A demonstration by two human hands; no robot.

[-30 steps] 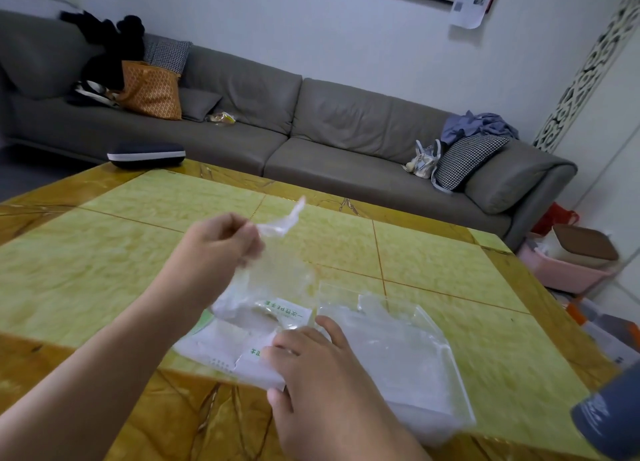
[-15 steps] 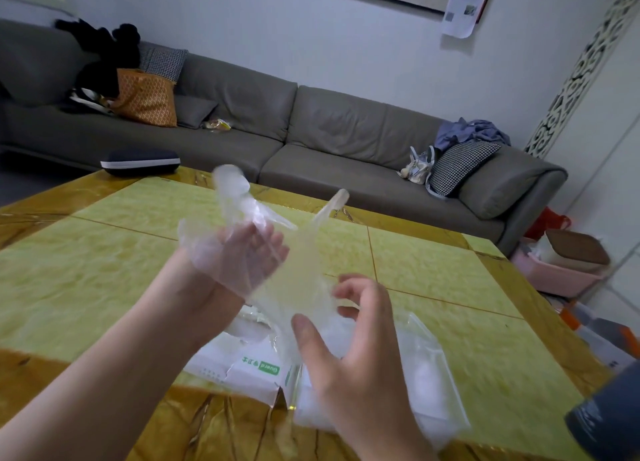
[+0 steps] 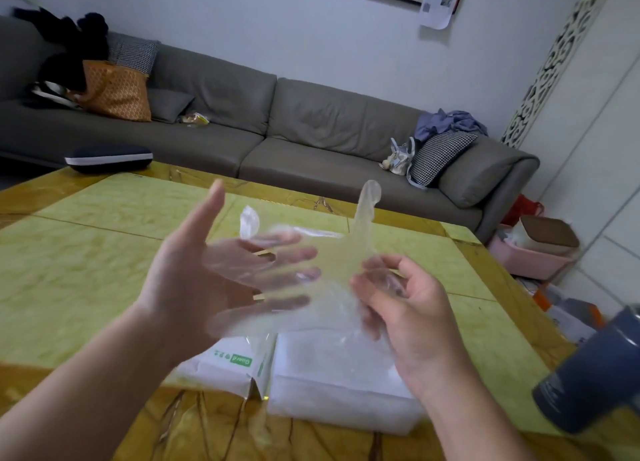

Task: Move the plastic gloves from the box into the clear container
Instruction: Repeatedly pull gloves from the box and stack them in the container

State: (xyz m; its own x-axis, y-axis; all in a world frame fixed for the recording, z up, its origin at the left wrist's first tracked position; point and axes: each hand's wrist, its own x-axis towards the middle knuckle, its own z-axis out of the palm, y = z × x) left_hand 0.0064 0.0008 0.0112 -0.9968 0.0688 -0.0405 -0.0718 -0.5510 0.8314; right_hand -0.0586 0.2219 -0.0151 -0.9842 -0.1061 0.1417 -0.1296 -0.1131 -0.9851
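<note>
A thin clear plastic glove (image 3: 332, 263) stretches between my two hands above the table, one glove finger standing up. My left hand (image 3: 194, 280) is spread flat, palm up, with its fingers under or inside the film; which one I cannot tell. My right hand (image 3: 405, 308) pinches the glove's other end with curled fingers. Below them lies the white glove box (image 3: 228, 363) with green print, its flap open. Right beside it stands the clear container (image 3: 332, 401), holding pale plastic.
The yellow-green stone table (image 3: 86, 263) has a brown border. A dark blue cup (image 3: 588, 374) stands at the right edge. A dark case (image 3: 109, 158) lies at the far left corner. A grey sofa (image 3: 311, 131) runs behind; a pink bin (image 3: 530, 256) sits on the floor.
My left hand went from pinching the glove to spread flat. My right hand left the box, rose and took hold of the glove's other end. The glove now stretches wide between both.
</note>
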